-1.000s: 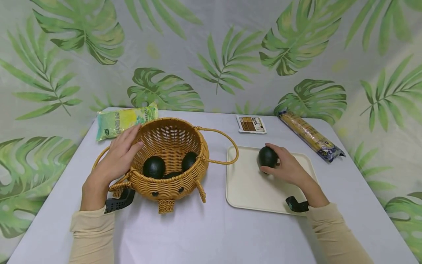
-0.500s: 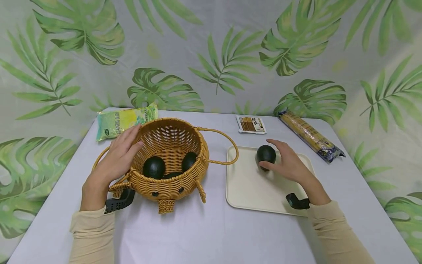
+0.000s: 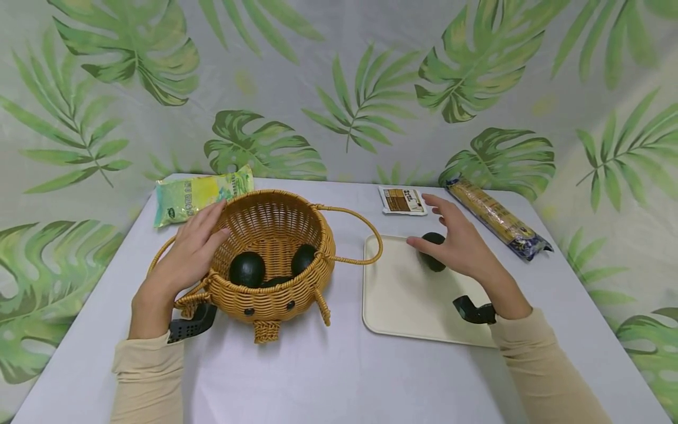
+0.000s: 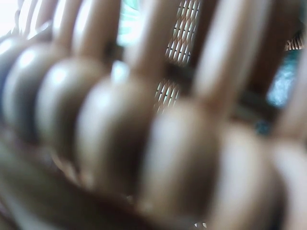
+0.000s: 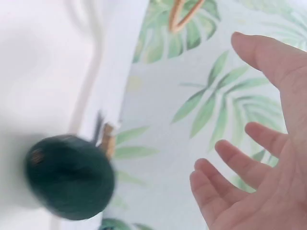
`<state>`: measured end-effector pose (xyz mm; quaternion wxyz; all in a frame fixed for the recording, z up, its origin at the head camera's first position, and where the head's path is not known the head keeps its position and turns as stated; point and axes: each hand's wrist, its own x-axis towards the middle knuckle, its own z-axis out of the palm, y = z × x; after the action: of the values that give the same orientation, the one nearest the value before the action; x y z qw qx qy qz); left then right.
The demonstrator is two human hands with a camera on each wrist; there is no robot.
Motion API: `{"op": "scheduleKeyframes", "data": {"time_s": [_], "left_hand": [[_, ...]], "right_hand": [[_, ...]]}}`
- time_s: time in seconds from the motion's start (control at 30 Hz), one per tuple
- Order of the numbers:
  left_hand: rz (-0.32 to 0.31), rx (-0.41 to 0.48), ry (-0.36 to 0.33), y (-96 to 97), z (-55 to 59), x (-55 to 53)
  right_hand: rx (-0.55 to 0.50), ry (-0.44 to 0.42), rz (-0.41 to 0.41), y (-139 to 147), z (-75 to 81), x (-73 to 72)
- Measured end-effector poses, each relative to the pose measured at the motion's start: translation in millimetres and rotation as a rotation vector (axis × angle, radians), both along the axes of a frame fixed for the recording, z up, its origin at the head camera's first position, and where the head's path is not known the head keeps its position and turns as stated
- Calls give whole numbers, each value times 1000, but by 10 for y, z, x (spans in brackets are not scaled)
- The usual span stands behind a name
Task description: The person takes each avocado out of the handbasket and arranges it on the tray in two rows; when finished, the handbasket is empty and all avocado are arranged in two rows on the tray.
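Observation:
My left hand [image 3: 186, 253] rests against the left rim of a brown wicker basket [image 3: 309, 288], fingers fairly straight. Several dark green avocados [image 3: 246, 270] lie inside it, one mostly hidden by the front wall. Another avocado [image 3: 436, 264] sits on the cream tray [image 3: 392, 312] to the right. Above it hovers my right hand [image 3: 466, 241], fingers spread, partly covering it in the head view. In the right wrist view this avocado [image 5: 69, 177] is apart from the hand, whose palm holds nothing. The left wrist view is filled with blurred wicker weave [image 4: 187, 158].
A green-yellow packet [image 3: 198, 197] lies behind the basket at the back left. At the back stands a small brown-and-white packet [image 3: 404, 201], and a long pack of noodles [image 3: 495, 215] lies at the right. The basket's looped handle [image 3: 371, 229] reaches over the tray's left edge.
My right hand has let go of the avocado on the tray and risen up and away from it, fingers spreading. The left hand and basket have stayed put.

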<state>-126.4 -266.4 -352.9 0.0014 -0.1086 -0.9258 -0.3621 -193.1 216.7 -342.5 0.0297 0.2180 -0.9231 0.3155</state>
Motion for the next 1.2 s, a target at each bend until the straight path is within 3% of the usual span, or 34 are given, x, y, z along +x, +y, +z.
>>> {"op": "scheduleKeyframes", "data": {"time_s": [0.17,0.53,1.2], "left_hand": [[1,-6,2,-1,-3,-6],[1,-13,-6,0,-1,-7],[0,-1,-9,-6,1,0]], "right_hand": [[-44,56,50,-179,146,-6],[-39,105,142,-585,428,6],[-126,55,338,-1283,676,-183]]}}
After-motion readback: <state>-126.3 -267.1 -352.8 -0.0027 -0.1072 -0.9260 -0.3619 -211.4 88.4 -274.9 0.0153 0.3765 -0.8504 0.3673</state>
